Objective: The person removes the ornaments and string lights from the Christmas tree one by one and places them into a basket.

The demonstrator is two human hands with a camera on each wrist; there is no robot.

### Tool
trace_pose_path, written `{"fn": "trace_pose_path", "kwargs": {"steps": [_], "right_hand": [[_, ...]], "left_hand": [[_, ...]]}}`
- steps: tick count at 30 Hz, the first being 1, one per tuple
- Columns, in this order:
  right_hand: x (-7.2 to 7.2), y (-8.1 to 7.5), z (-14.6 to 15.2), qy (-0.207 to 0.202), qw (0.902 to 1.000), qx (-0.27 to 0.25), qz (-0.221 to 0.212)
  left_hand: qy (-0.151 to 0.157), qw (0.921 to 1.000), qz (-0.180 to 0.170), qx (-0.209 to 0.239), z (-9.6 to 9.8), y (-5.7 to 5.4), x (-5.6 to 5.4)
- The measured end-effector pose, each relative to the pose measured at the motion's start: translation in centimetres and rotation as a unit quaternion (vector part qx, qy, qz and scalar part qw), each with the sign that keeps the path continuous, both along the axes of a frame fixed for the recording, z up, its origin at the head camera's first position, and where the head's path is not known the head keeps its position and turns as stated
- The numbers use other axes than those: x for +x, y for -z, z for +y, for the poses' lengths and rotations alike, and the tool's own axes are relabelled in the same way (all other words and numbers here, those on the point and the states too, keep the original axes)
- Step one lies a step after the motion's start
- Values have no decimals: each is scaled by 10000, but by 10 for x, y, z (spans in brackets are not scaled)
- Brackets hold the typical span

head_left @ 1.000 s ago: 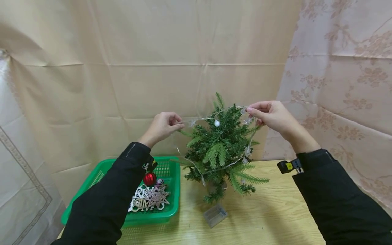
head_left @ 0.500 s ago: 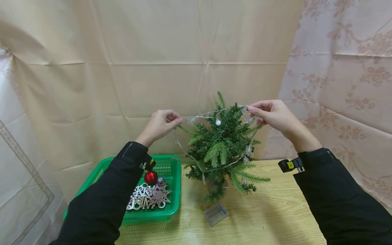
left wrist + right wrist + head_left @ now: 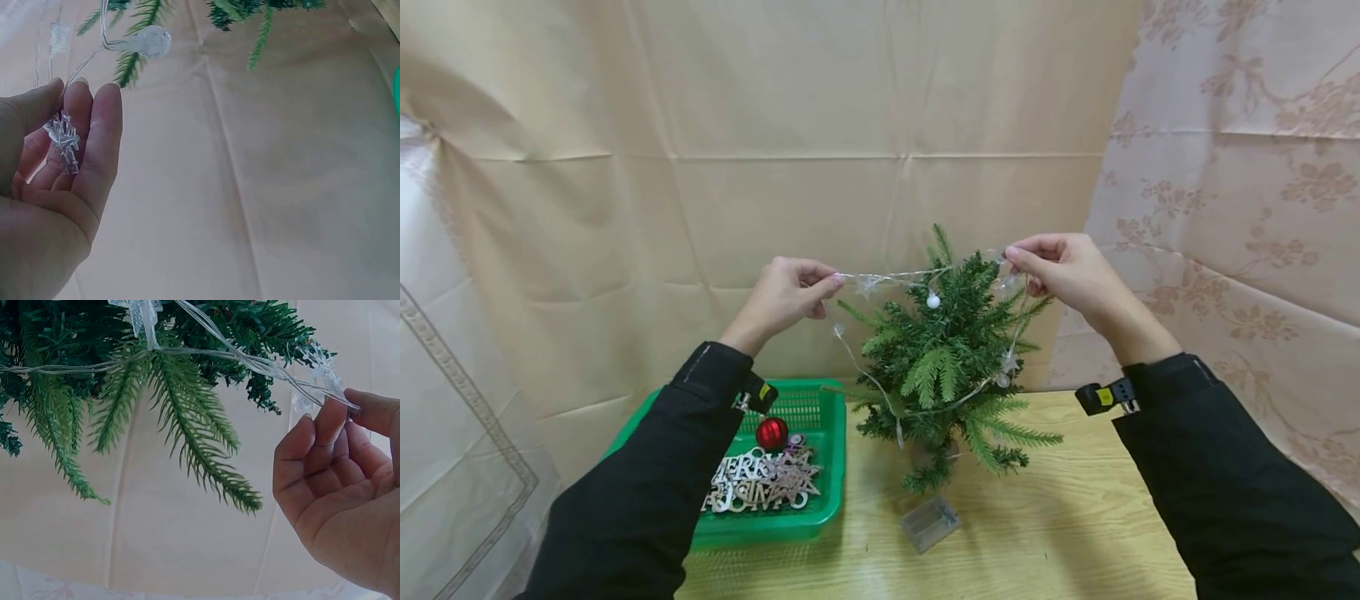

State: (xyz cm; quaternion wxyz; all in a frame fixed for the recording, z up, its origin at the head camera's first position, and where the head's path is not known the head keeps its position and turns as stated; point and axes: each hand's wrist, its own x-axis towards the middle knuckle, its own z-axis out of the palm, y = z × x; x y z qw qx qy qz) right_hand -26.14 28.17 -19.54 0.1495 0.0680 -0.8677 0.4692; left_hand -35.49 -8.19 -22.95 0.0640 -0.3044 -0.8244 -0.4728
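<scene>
A small artificial Christmas tree point(image 3: 936, 358) stands on the wooden table, with a clear string of lights point(image 3: 891, 275) looped round it. My left hand point(image 3: 786, 296) pinches the wire to the left of the tree; in the left wrist view a clear snowflake-like light point(image 3: 64, 140) hangs within that hand's fingers. At the tree's upper right, my right hand point(image 3: 1060, 271) pinches the string too. Several strands of wire point(image 3: 275, 369) meet between its thumb and forefinger in the right wrist view. Between the hands the string runs nearly straight across the upper branches, a round white bulb point(image 3: 933, 300) hanging from it.
A green basket point(image 3: 832, 467) at the left holds wooden letters and stars point(image 3: 767, 479) and a red ball ornament point(image 3: 772, 434). In front of the tree lies a clear battery box point(image 3: 930, 525). A beige cloth point(image 3: 775, 108) hangs behind the table.
Both hands have risen slightly, the left one more. The wire between them now looks straighter, and the left hand has shifted a little to the left with its hold on the string.
</scene>
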Motion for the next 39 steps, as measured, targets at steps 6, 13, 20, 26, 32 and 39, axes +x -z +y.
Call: {"fn": "trace_pose_path", "kwargs": {"steps": [6, 13, 20, 26, 32, 39], "right_hand": [[-1, -3, -4, 37, 9998, -133, 151], [1, -3, -2, 92, 9991, -338, 257], [7, 2, 4, 27, 9983, -462, 357], [13, 6, 11, -47, 9978, -359, 547], [20, 11, 18, -278, 9971, -303, 634], [28, 17, 26, -432, 9967, 6, 682]], "left_hand": [[61, 9997, 29, 216, 1, -7, 3], [68, 9993, 107, 347, -1, -14, 8], [250, 9988, 30, 416, -2, -19, 16], [404, 9980, -69, 489, -1, -20, 24], [426, 9981, 81, 442, -2, -20, 33], [434, 9983, 271, 270, -7, -18, 42]]}}
